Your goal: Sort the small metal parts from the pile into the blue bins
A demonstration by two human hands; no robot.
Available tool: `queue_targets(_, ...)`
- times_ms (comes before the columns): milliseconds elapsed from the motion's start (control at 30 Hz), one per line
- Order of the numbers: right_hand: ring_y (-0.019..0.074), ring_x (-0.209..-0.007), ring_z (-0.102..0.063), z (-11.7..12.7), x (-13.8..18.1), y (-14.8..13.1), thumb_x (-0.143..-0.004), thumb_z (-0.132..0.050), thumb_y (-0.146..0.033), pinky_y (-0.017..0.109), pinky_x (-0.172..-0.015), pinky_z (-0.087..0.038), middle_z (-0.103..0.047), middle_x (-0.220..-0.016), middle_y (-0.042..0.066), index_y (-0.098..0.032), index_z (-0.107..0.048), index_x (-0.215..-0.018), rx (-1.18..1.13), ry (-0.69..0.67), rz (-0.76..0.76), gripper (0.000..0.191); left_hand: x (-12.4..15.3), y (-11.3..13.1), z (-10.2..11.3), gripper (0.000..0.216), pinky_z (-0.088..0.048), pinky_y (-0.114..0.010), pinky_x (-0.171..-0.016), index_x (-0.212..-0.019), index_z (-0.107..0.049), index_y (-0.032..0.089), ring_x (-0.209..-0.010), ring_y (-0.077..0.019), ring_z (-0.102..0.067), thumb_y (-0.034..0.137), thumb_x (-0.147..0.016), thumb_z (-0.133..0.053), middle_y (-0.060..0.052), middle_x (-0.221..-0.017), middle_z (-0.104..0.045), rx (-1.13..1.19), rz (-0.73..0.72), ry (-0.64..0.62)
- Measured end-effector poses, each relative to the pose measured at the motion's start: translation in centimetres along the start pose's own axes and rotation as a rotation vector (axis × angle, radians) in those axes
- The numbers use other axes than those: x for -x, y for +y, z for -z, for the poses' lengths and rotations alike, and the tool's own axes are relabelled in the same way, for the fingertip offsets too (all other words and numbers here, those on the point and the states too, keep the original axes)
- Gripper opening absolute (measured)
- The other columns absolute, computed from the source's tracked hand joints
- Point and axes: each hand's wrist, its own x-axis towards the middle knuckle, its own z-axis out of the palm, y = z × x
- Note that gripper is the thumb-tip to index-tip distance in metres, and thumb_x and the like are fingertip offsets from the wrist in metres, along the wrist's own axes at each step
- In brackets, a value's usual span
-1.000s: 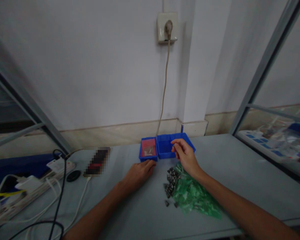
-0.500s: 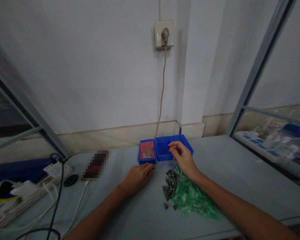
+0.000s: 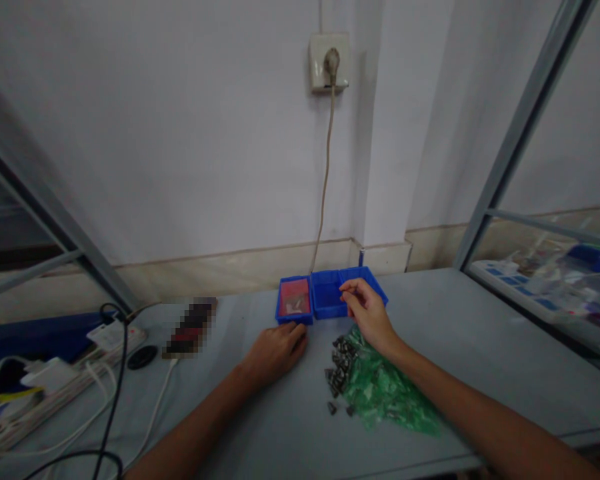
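Observation:
My right hand [image 3: 370, 313] is raised over the front of the blue bins, thumb and fingertips pinched together. Anything between those fingertips is too small to make out. Below it, dark metallic cone-like pieces [image 3: 343, 360] spill from a green plastic bag [image 3: 387, 393] lying on the table. My left hand [image 3: 275, 350] rests palm down on the tabletop, its fingers loosely bent and the thumb slightly apart, holding nothing that I can see. Its fingertips are at the front edge of a blue bin [image 3: 294, 320] containing a pink sheet and small pieces in clear plastic. Right of it stand a middle blue bin [image 3: 329, 311] and another blue bin [image 3: 363, 272].
Left on the table [image 3: 220, 407] lie a blurred-out phone-like object [image 3: 190, 328] with a white cable, a black round disc [image 3: 142, 357] and a power strip [image 3: 55, 393] with chargers. Metal frame posts flank both sides. A cord hangs from the wall socket [image 3: 329, 63].
The view has shifted slightly. My right hand stays pinched near the bins, barely moved. My left hand has drawn back a touch, its thumb a little farther from the fingers.

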Motion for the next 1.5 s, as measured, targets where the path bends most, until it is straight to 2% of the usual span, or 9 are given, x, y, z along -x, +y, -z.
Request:
queue_targets(100, 0.0145, -0.057, -0.052, -0.06, 0.09, -0.04, -0.092, -0.059, -0.034, 0.026, -0.049, -0.040, -0.060, -0.082, 0.001, -0.023, -0.062, -0.101, -0.005, -0.013, -0.013, 0.015, -0.07, -0.10, -0.24, 0.022, -0.053, -0.030, -0.075, -0.102, -0.058, 0.022, -0.087, -0.0212, -0.069, 0.035, -0.106, -0.041, -0.006, -0.097, -0.070, -0.024, 0.017, -0.026)
queue_targets(233, 0.0142, -0.057, -0.052, -0.13, 0.18, 0.14, -0.093, -0.059, -0.037, 0.026, -0.048, -0.040, -0.060, -0.085, 0.002, -0.023, -0.062, -0.102, 0.009, -0.038, -0.021, 0.017, -0.09, -0.25, -0.30, 0.025, -0.053, -0.031, -0.073, -0.102, -0.059, 0.022, -0.085, -0.0221, -0.070, 0.037, -0.106, -0.040, -0.007, -0.096, -0.071, -0.079, 0.049, -0.049)
queue_targets(467, 0.0159, -0.068, -0.055, -0.11, 0.13, 0.43, -0.091, -0.066, -0.037, 0.027, -0.058, -0.046, -0.062, -0.094, 0.002, -0.024, -0.063, -0.105, 0.068, -0.042, 0.040, 0.020, -0.13, -0.01, 0.40, 0.034, -0.053, -0.033, -0.070, -0.101, -0.065, 0.021, -0.081, -0.0246, -0.072, 0.040, -0.107, -0.038, -0.009, -0.094, -0.073, -0.168, 0.087, -0.102)
queue_targets(633, 0.0160, -0.068, -0.055, -0.12, 0.20, 0.28, -0.091, -0.066, -0.036, 0.028, -0.058, -0.046, -0.062, -0.095, 0.003, -0.024, -0.063, -0.105, 0.076, -0.053, 0.028, 0.019, -0.23, 0.04, 0.27, 0.038, -0.053, -0.034, -0.070, -0.100, -0.069, 0.019, -0.080, -0.0252, -0.072, 0.038, -0.107, -0.036, -0.010, -0.092, -0.074, -0.162, 0.094, -0.113)
queue_targets(867, 0.0154, -0.065, -0.054, -0.16, 0.34, 0.14, -0.093, -0.063, -0.038, 0.028, -0.056, -0.045, -0.060, -0.092, 0.002, -0.025, -0.062, -0.106, 0.034, -0.073, 0.025, 0.018, -0.30, -0.37, -0.23, 0.036, -0.052, -0.032, -0.068, -0.099, -0.069, 0.018, -0.081, -0.0247, -0.072, 0.037, -0.107, -0.040, -0.010, -0.091, -0.074, -0.143, 0.084, -0.084)
queue_targets(1500, 0.0148, -0.064, -0.054, -0.19, 0.44, 0.18, -0.093, -0.063, -0.036, 0.027, -0.053, -0.045, -0.060, -0.092, 0.001, -0.025, -0.062, -0.105, 0.045, -0.081, -0.004, 0.017, -0.16, -0.23, 0.38, 0.036, -0.050, -0.030, -0.067, -0.097, -0.069, 0.020, -0.079, -0.0208, -0.069, 0.038, -0.108, -0.040, -0.006, -0.091, -0.072, -0.140, 0.022, -0.028)
